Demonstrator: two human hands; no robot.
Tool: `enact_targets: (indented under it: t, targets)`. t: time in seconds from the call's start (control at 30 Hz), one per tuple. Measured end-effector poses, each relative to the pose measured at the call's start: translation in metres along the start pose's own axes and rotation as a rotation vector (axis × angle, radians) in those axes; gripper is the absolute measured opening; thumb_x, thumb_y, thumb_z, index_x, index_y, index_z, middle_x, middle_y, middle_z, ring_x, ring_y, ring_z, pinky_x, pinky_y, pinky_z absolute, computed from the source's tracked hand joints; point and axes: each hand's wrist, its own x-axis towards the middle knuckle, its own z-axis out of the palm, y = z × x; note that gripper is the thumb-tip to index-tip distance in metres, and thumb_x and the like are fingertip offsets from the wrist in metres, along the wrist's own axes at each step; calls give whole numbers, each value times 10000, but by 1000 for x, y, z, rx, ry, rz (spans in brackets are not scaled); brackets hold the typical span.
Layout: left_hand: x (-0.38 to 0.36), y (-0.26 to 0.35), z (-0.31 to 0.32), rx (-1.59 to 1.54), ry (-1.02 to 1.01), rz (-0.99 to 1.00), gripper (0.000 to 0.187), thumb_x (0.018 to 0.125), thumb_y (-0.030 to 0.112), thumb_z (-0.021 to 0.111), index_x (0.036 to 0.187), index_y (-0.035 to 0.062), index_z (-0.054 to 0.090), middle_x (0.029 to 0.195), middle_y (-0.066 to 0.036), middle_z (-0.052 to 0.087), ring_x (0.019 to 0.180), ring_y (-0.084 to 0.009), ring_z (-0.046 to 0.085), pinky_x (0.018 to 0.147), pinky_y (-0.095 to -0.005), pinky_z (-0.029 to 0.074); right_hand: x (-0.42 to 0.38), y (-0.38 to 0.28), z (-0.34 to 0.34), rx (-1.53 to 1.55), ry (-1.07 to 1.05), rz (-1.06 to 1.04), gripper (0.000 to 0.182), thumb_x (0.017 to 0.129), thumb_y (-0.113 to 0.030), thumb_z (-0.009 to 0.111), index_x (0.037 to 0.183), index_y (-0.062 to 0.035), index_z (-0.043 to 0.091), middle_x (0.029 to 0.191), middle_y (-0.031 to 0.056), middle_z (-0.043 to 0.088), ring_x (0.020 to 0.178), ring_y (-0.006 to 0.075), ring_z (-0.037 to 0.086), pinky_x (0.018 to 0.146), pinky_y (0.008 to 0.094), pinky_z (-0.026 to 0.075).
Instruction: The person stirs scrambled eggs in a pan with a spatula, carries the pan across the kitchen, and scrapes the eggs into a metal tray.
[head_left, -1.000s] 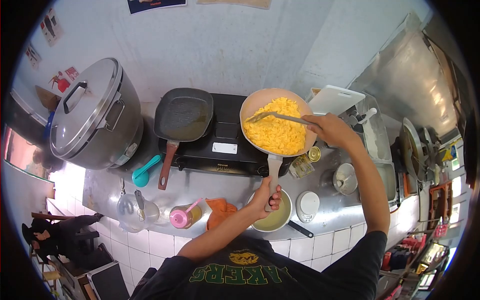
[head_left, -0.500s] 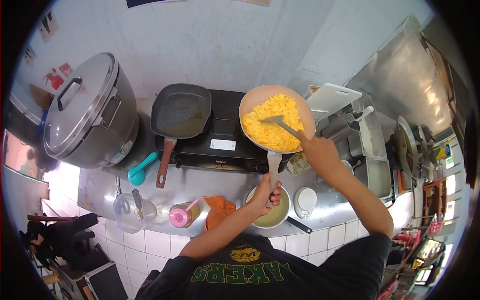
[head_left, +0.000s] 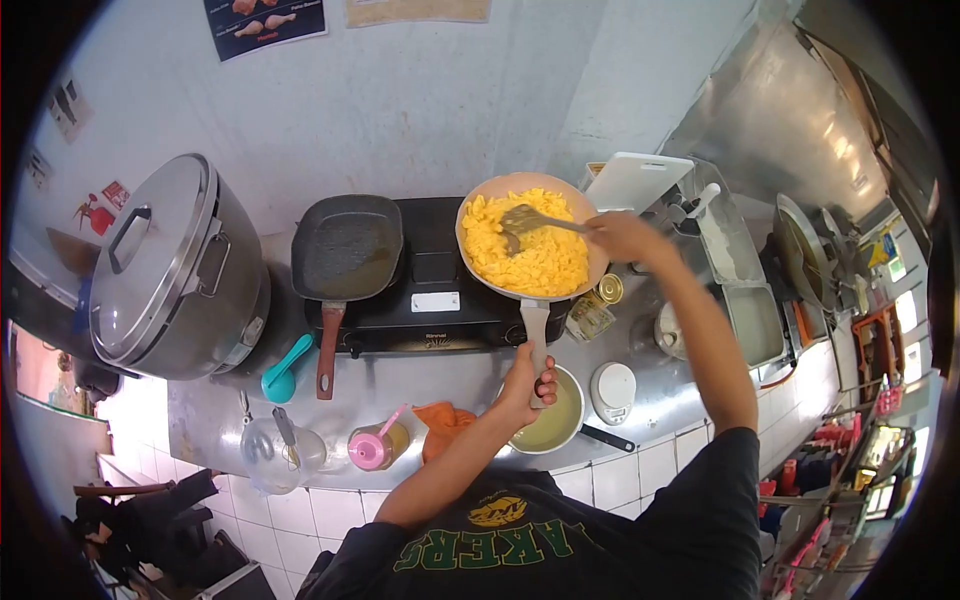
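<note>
Our left hand (head_left: 519,386) clasps the handle (head_left: 535,322) of the pan (head_left: 515,183); our right hand (head_left: 624,240), closed on the spatula (head_left: 525,217), has swung up beside the eggs (head_left: 530,262) inside: stirring seems ongoing.

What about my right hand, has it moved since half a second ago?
Yes: judged against the stove, your right hand has moved toward the wall.

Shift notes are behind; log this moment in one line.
left grip: closed on handle | right grip: holding spatula at eggs | pan: over stove
</note>
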Motion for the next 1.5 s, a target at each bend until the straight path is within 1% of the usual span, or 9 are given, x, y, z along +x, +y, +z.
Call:
enact_targets:
  t: [0.1, 0.17, 0.33, 0.7, 0.83, 1.0, 1.2, 1.27, 1.5]
  targets:
    - [2, 0, 3, -16, -10, -19, 413, 914, 512, 363, 769, 133, 441, 557, 42, 338, 417, -79, 302, 388, -236, 251, -19, -15, -71, -55, -127, 87, 316, 898, -253, 490, 1116, -83, 643, 1082, 154, 642, 988, 340, 611, 872, 418, 471]
    - [2, -1, 3, -8, 14, -10, 413, 912, 512, 369, 769, 131, 440, 557, 42, 339, 414, -80, 303, 387, -236, 253, -22, -8, -64, -139, 35, 116, 295, 888, -241, 500, 1010, -30, 666, 1055, 158, 649, 948, 332, 631, 822, 431, 493]
    - [2, 1, 3, -3, -12, -13, 409, 911, 511, 372, 772, 131, 438, 556, 41, 339, 411, -80, 298, 382, -234, 250, -39, -52, 58, -269, 106, 141, 236, 856, -152, 514, 1050, -23, 547, 833, 185, 646, 777, 346, 655, 641, 448, 527]
    - [2, 2, 0, -38, -5, -24, 413, 920, 514, 361, 786, 131, 437, 559, 40, 337, 419, -78, 292, 381, -234, 242, -118, -78, -86, -387, -42, 68, 276, 855, -187, 555, 1126, -134, 558, 748, 174, 633, 700, 368, 631, 614, 462, 505]
    - [0, 0, 1, -38, -20, -71, 417, 923, 515, 351, 784, 131, 432, 559, 40, 325, 425, -75, 281, 383, -235, 233, -110, -74, 5, -427, -14, 94, 289, 850, -148, 533, 1137, -125, 543, 732, 164, 637, 698, 353, 637, 609, 464, 508]
    - [1, 1, 2, -6, 0, -46, 417, 922, 517, 350, 776, 134, 425, 557, 41, 315, 424, -76, 280, 383, -239, 231, -69, -77, 29, -407, 94, 99, 249, 815, -109, 549, 1059, -58, 561, 760, 143, 645, 721, 303, 659, 610, 424, 524]
    - [2, 3, -2, 13, -25, -49, 404, 910, 507, 367, 766, 135, 431, 560, 40, 334, 425, -80, 293, 388, -236, 249, -17, -15, -12, -91, 36, 103, 285, 859, -314, 555, 1090, -174, 645, 963, 117, 663, 939, 326, 627, 803, 447, 497]
    - [1, 4, -4, -2, -76, -29, 398, 905, 502, 375, 770, 132, 438, 562, 40, 344, 428, -80, 301, 392, -233, 257, -39, -24, -58, -213, -50, 135, 302, 866, -317, 551, 1123, -192, 650, 980, 101, 664, 959, 310, 617, 829, 434, 488]
    - [1, 5, -1, -29, -60, -51, 399, 912, 492, 354, 772, 125, 424, 549, 37, 331, 411, -82, 287, 388, -248, 248, -93, -61, -107, -566, -137, 76, 216, 840, -261, 582, 1012, -170, 678, 838, 102, 663, 835, 281, 650, 714, 420, 513]
